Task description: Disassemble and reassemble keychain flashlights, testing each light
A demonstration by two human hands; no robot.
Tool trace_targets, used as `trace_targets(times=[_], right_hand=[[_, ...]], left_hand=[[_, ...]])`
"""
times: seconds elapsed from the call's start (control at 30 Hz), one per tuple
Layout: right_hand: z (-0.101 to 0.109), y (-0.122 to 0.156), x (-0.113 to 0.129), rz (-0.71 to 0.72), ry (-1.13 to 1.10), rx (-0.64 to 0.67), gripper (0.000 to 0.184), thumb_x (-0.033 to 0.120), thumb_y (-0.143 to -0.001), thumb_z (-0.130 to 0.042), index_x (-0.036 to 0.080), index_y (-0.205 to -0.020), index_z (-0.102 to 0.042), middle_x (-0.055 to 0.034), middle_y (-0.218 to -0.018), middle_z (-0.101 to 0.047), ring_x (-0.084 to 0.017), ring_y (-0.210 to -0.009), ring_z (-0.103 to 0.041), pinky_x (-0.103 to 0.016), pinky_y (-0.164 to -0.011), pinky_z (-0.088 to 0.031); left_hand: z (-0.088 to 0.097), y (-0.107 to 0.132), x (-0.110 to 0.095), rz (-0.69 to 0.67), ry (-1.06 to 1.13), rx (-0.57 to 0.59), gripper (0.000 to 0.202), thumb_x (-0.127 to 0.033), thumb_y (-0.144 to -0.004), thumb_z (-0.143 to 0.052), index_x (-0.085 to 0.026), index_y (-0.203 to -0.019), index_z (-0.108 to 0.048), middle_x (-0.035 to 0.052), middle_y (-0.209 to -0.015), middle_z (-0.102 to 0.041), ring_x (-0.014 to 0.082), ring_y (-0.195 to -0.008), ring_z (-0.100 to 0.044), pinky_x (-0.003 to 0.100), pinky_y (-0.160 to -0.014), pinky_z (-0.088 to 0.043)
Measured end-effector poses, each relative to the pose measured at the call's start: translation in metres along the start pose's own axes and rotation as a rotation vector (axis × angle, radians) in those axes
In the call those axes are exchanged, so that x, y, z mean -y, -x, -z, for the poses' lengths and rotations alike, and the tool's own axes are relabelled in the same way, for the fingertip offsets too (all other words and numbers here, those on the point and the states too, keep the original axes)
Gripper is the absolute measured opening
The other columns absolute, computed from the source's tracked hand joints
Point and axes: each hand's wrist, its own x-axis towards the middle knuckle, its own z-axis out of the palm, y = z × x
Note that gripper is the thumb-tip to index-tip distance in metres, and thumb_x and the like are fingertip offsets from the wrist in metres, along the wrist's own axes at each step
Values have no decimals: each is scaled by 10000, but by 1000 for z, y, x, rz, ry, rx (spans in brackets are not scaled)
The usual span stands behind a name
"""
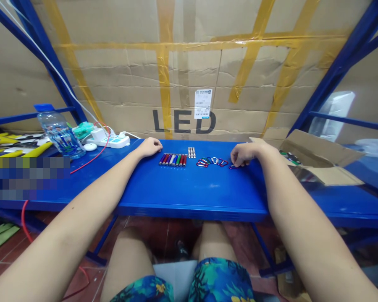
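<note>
My right hand (244, 154) pinches a dark carabiner (232, 167) at the table surface, at the right end of a curved row of carabiners (214, 160) in red, green, blue and silver. To the left, my left hand (150, 147) rests on the table with its fingers curled in, and nothing shows in it. Close beside that hand lies a neat row of small metal tubes (172, 160), which look like mini flashlights, in red, silver, blue and green. Between the tubes and the carabiners sits a block of small round button cells (191, 152).
On the blue table (192, 193), a water bottle (59, 132) and a white power strip (116, 141) with a red cable stand at left. An open cardboard box (327, 175) is at right. A large taped carton (129, 92) walls off the back, between blue frame posts.
</note>
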Motion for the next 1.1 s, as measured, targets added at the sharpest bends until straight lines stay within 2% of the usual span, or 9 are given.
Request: trace_targets(times=[0.27,0.5,0.7,0.93,1.1], right_hand=[[-2,2,11,26,65,17,148,203,-686,-701,137,-819,-710,-76,-754,-686,-189,-672,-602,-301,-634,-480],[-2,5,18,50,93,20,185,253,-690,-727,134,-829,-700,-69,-744,-661,-189,-682,-602,-297,-654,-477],[-2,5,21,33,103,18,252,261,-700,-729,126,-909,-695,-64,-761,-660,-195,-706,-615,-310,-681,-486],[-4,-1,16,32,43,-30,224,316,-652,-833,180,-778,-706,-80,-723,-668,-279,-777,-647,-386,-737,-501],[-5,3,20,26,41,-36,220,326,-660,-833,180,-754,-698,-96,-744,-676,-303,-834,-654,-413,-761,-516]], left_hand=[[0,-1,0,7,10,9,170,-296,-698,-603,-173,-724,-717,34,-687,-703,171,-640,-606,298,-671,-464],[1,0,-2,9,-6,4,160,-275,-711,-597,-174,-725,-722,36,-700,-712,174,-671,-621,296,-702,-471],[1,2,-6,22,-15,4,150,-266,-715,-607,-170,-725,-722,39,-709,-719,172,-673,-622,290,-721,-486],[1,2,-6,19,-19,9,152,-273,-712,-605,-176,-721,-722,40,-715,-724,176,-678,-631,290,-716,-491],[2,2,-6,17,-18,8,145,-271,-713,-612,-179,-713,-724,40,-720,-729,180,-695,-638,289,-729,-497]])
